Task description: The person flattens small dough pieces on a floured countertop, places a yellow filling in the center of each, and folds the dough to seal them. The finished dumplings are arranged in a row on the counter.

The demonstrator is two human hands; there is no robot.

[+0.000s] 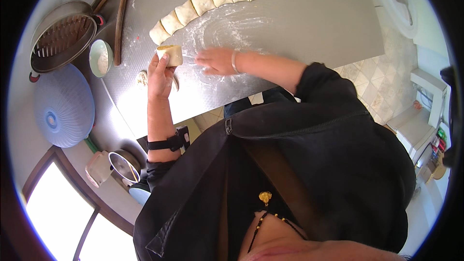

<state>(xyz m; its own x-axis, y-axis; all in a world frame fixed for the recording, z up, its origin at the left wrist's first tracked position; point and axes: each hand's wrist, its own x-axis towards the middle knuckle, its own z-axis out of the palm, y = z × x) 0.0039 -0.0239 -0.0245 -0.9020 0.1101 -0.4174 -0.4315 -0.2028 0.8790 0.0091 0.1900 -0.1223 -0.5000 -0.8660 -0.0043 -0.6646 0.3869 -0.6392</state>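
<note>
My left hand (159, 79) grips a cut piece of rolled dough (173, 56), fingers and thumb around its side; a yellowish filling shows at its upper cut end. My right hand (216, 61), blurred, is low over the flour-dusted metal tabletop (308, 18), fingers apart and nothing in them. Beyond both hands, a curved row of cut dough pieces (201, 4) lies on the table, each touching its neighbour. Partly hidden behind my left hand is a pale, speckled object (142, 78); I cannot tell what it is.
At the left stand a pale green bowl (101, 58) of white powder, a wooden rolling pin (120, 29), a large metal pot (63, 38) tipped sideways and a blue plastic basket (65, 105). A rimmed pot (125, 166) sits lower left. The table's near edge runs before my body.
</note>
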